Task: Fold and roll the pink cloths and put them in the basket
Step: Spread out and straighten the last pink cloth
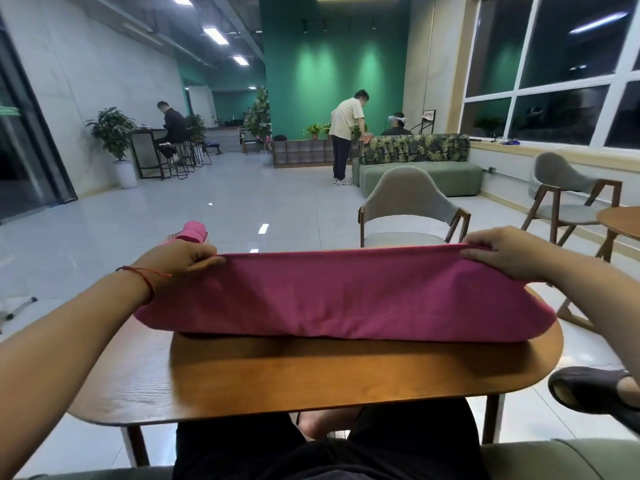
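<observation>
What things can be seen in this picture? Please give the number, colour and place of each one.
cloth: one, pink, held up by its top edge, lower part resting on the table
rolls: pink, number unclear, behind the left hand
table: one, brown wood, in front of the person
chairs: two, grey with wood frames, beyond the table and at right
sofa: one, green, near the windows
plants: several, green, at the far side of the room
people: three, at the far side of the room
sandal: one, dark, lower right
left hand: pinches the cloth's top left corner
right hand: grips the cloth's top right corner
</observation>
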The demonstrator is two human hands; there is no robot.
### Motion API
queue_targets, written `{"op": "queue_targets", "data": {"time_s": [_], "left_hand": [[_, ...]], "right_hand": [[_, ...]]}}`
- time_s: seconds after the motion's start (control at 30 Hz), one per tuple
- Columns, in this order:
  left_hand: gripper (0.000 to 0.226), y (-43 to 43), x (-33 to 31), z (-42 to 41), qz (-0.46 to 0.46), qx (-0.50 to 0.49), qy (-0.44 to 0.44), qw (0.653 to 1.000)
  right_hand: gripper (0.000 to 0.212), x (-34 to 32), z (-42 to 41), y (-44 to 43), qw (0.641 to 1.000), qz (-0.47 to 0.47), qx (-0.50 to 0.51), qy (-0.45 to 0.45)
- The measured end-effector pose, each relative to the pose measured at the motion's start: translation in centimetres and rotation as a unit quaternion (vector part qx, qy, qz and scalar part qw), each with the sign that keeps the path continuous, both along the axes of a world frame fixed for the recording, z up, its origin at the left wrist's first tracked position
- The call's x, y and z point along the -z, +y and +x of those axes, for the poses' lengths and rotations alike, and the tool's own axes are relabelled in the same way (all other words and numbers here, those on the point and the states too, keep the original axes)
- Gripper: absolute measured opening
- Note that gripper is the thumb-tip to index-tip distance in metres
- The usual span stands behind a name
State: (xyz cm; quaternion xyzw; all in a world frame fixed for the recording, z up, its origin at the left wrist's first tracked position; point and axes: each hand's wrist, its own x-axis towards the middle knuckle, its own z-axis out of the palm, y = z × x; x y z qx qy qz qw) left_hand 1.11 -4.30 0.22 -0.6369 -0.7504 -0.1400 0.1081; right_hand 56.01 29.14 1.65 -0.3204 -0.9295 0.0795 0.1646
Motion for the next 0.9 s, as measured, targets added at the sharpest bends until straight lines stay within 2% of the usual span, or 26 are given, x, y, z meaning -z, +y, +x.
{"op": "queue_targets", "data": {"time_s": [0.07,0.13,0.23,0.37,0.47,0.53,0.6,0.67,0.7,0.73,0.77,0.8,0.83,0.87,0.9], "left_hand": [[0.059,0.7,-0.7,0.0,-0.012,-0.002,0.002,1.000],[0.051,1.0,-1.5,-0.5,-0.052,-0.005,-0.042,0.998],[0.057,1.3,-1.9,-1.5,-0.185,-0.002,-0.139,0.973],[0.052,0.8,1.4,-0.8,-0.378,0.017,-0.160,0.912],[0.049,1.1,4.3,-0.7,-0.444,0.006,-0.184,0.877],[0.049,2.2,4.3,-1.0,-0.464,-0.004,-0.195,0.864],[0.048,4.1,2.9,-1.7,-0.470,-0.005,-0.190,0.862],[0.051,6.7,0.7,-3.3,-0.401,-0.026,-0.155,0.902],[0.054,7.8,-0.7,-4.2,-0.309,-0.054,-0.135,0.940],[0.049,9.0,-2.4,-5.0,-0.170,-0.084,-0.106,0.976],[0.036,10.3,-4.2,-5.7,-0.003,-0.101,-0.071,0.992],[0.025,11.4,-6.5,-6.0,0.156,-0.113,-0.025,0.981],[0.023,12.2,-8.7,-5.8,0.277,-0.126,0.015,0.952],[0.023,12.7,-10.8,-5.4,0.354,-0.136,0.031,0.925],[0.024,12.9,-12.6,-5.1,0.389,-0.147,0.037,0.909]], "right_hand": [[0.012,-0.6,-1.1,0.3,1.000,-0.015,0.009,-0.003],[0.014,-1.5,-1.7,0.6,0.998,-0.052,0.019,-0.028],[0.029,-2.3,-1.9,0.5,0.982,-0.147,0.024,-0.115],[0.046,-0.6,-1.5,0.6,0.929,-0.277,-0.011,-0.245],[0.045,1.6,-2.1,1.4,0.885,-0.298,-0.026,-0.357],[0.034,1.9,-3.4,2.2,0.863,-0.337,-0.012,-0.375],[0.022,1.1,-5.0,3.8,0.868,-0.307,-0.003,-0.391],[0.016,-0.7,-7.0,6.5,0.915,-0.181,0.031,-0.358],[0.013,-1.8,-7.9,7.6,0.947,-0.102,0.063,-0.298],[0.012,-3.3,-9.0,8.9,0.973,-0.018,0.103,-0.203],[0.014,-4.9,-10.0,9.7,0.984,0.074,0.144,-0.078],[0.020,-6.8,-10.8,10.3,0.971,0.159,0.171,0.045],[0.023,-8.6,-11.4,10.4,0.947,0.223,0.182,0.141],[0.024,-10.2,-11.7,10.4,0.925,0.265,0.184,0.203],[0.026,-11.8,-11.8,10.4,0.910,0.292,0.185,0.227]]}}
